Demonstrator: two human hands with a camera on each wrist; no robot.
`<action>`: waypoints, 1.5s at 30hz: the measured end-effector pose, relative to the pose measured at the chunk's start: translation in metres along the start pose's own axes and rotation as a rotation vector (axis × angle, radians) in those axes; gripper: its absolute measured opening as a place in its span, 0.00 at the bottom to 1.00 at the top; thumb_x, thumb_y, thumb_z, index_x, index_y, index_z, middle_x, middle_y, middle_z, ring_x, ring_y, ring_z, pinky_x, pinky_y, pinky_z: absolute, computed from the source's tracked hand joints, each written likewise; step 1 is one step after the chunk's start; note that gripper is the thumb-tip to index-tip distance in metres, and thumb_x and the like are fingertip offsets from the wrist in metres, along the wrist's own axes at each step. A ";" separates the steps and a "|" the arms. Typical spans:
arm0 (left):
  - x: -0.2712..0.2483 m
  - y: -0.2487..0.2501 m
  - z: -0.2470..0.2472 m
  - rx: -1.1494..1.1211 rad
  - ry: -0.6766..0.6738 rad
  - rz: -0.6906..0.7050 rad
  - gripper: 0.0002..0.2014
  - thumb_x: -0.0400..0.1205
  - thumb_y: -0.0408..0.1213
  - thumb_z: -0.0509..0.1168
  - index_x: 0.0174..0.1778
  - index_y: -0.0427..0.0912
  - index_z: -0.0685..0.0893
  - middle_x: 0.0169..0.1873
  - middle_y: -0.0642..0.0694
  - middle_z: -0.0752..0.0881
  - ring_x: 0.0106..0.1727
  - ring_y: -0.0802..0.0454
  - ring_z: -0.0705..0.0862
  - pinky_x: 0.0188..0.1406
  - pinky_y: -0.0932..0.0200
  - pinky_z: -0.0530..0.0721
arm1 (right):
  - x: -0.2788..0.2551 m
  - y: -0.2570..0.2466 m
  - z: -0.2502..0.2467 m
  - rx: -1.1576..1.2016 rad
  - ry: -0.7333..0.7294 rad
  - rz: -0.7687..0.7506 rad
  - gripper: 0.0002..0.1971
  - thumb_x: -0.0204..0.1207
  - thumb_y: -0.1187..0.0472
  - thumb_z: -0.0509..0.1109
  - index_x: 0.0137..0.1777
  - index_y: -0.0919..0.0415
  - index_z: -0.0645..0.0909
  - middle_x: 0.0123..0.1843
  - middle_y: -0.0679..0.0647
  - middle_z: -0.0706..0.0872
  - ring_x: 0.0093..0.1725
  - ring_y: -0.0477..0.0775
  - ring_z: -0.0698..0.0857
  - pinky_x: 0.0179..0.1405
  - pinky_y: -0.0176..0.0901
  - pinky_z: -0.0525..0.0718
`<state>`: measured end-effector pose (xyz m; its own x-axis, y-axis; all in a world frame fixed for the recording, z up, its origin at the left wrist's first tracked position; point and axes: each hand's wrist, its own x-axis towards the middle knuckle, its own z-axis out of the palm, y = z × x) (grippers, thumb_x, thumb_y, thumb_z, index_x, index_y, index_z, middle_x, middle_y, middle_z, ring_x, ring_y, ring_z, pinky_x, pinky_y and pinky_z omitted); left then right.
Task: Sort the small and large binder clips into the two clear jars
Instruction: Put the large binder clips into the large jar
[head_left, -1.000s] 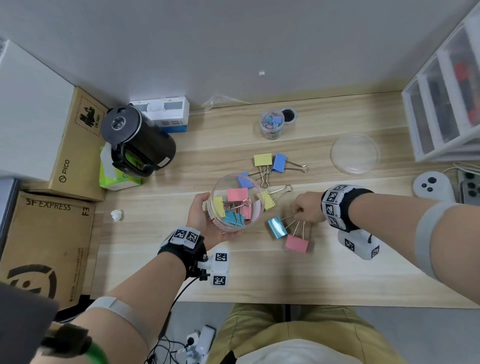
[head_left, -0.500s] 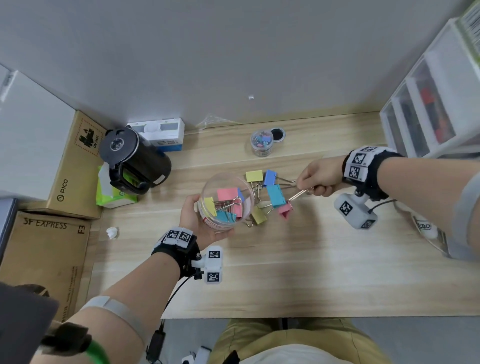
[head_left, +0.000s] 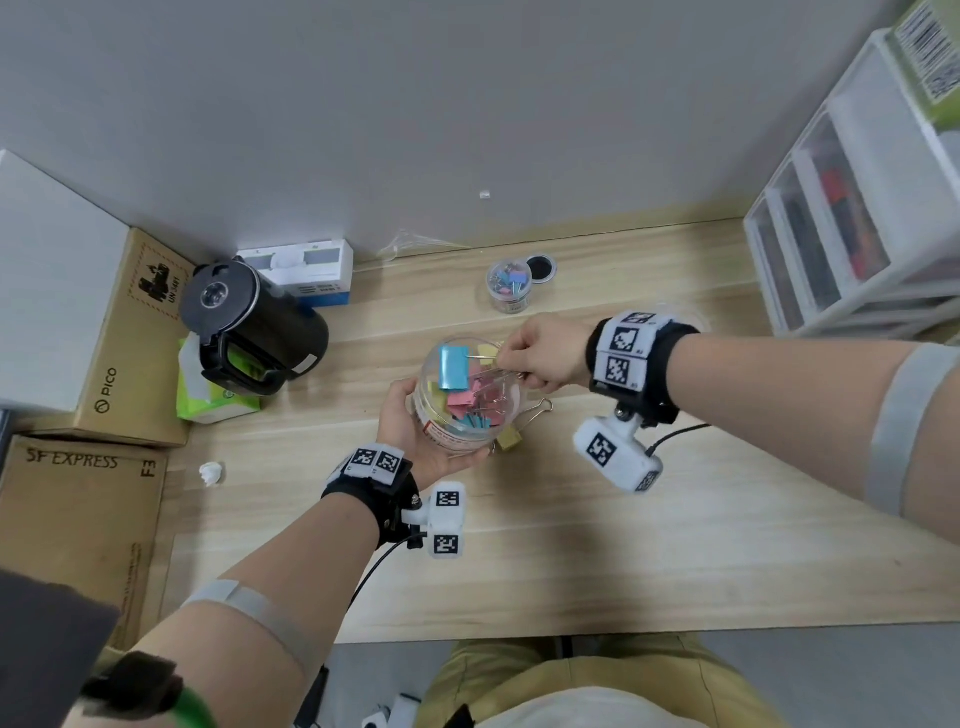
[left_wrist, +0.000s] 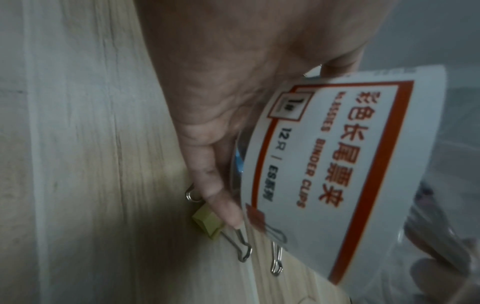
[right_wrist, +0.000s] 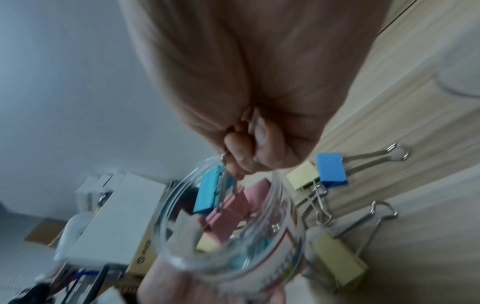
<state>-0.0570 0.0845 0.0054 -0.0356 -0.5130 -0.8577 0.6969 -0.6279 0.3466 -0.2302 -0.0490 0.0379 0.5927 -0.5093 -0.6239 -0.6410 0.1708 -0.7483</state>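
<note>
My left hand (head_left: 415, 436) grips the large clear jar (head_left: 467, 405), tilted, with several big coloured clips inside; its white label (left_wrist: 324, 154) fills the left wrist view. My right hand (head_left: 506, 358) is over the jar mouth and pinches the wire handles of a teal clip (head_left: 453, 367) and a pink clip (head_left: 460, 399), which hang at the rim (right_wrist: 283, 197). A yellow large clip (head_left: 509, 438) lies on the table beside the jar. A blue clip (right_wrist: 332, 167) and a pale yellow clip (right_wrist: 302, 174) lie behind it. The small jar (head_left: 509, 286) of small clips stands farther back.
A black kettle (head_left: 249, 327) and a green tissue pack (head_left: 208, 400) are at the left, beside cardboard boxes (head_left: 124, 353). A white drawer unit (head_left: 857, 218) stands at the right. A black lid (head_left: 540, 268) lies by the small jar. A paper scrap (head_left: 210, 473) lies near the left edge.
My right hand lifted the teal and pink clips off the table and carried them left, over the large jar's mouth. The left hand kept hold of the jar.
</note>
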 end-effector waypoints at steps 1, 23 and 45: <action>0.000 0.000 0.000 -0.019 -0.002 0.001 0.35 0.80 0.61 0.56 0.74 0.39 0.83 0.68 0.29 0.85 0.65 0.30 0.85 0.55 0.38 0.86 | 0.001 -0.002 0.005 -0.049 0.025 -0.026 0.09 0.81 0.59 0.68 0.40 0.56 0.86 0.28 0.54 0.81 0.26 0.52 0.75 0.24 0.41 0.72; 0.003 0.006 0.000 -0.017 -0.022 -0.016 0.32 0.77 0.61 0.57 0.65 0.40 0.85 0.62 0.35 0.88 0.57 0.32 0.87 0.55 0.40 0.86 | -0.015 -0.035 0.038 -0.940 0.235 -0.428 0.14 0.81 0.56 0.62 0.66 0.54 0.72 0.58 0.52 0.85 0.45 0.58 0.81 0.38 0.46 0.71; 0.002 0.001 -0.007 -0.006 -0.041 -0.047 0.31 0.70 0.58 0.63 0.61 0.39 0.86 0.60 0.32 0.88 0.51 0.30 0.89 0.51 0.40 0.86 | -0.007 -0.050 0.019 -0.907 0.161 -0.589 0.12 0.80 0.44 0.68 0.49 0.53 0.78 0.28 0.42 0.75 0.33 0.51 0.76 0.35 0.44 0.73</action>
<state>-0.0514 0.0864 0.0016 -0.0976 -0.5067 -0.8566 0.6980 -0.6484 0.3039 -0.1931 -0.0385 0.0754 0.8960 -0.4227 -0.1363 -0.4375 -0.7875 -0.4341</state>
